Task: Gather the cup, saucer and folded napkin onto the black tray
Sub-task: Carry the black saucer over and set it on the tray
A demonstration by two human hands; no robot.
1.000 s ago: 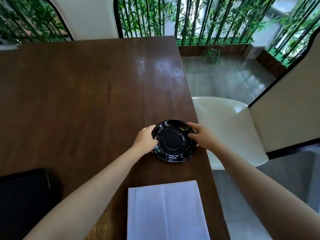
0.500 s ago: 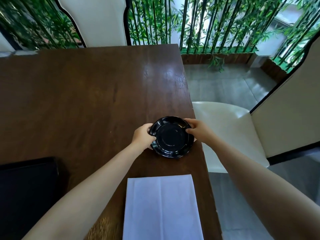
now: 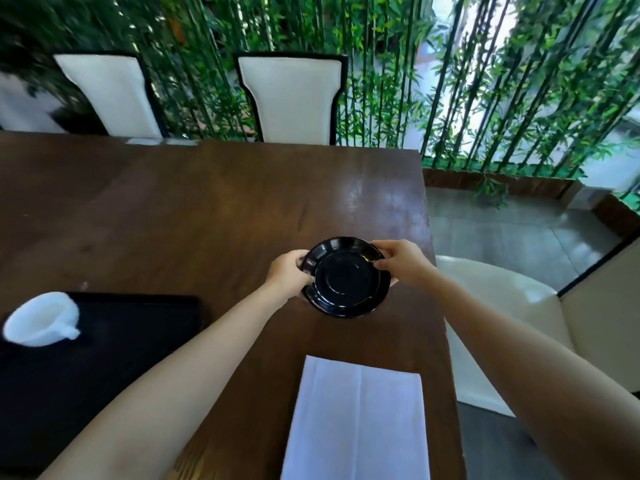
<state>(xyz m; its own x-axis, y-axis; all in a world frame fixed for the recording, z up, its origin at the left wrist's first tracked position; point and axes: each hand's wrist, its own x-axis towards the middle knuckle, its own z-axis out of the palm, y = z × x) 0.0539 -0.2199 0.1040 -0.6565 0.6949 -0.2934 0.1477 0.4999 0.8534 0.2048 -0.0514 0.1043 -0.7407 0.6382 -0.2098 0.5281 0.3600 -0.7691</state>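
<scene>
Head view: saucer (image 3: 346, 277) is gripped at opposite edges of its rim, the left hand (image 3: 289, 273) pinching the left edge and the right hand (image 3: 401, 263) pinching the right edge. Compared with the frames of one second and half a second ago, the view has been raised and swung left, so that the black tray (image 3: 138, 327) at the left of the worktop (image 3: 207, 202) is now shown far more fully, with the white cup (image 3: 40, 318) seen on it. The saucer appears lifted clear of the worktop, though contact cannot be ruled out. The folded napkin (image 3: 356, 420) lies flat on the worktop near its right edge, well apart from the tray. One item is judged delivered; the saucer is judged in transfer, with the napkin not yet collected.
</scene>
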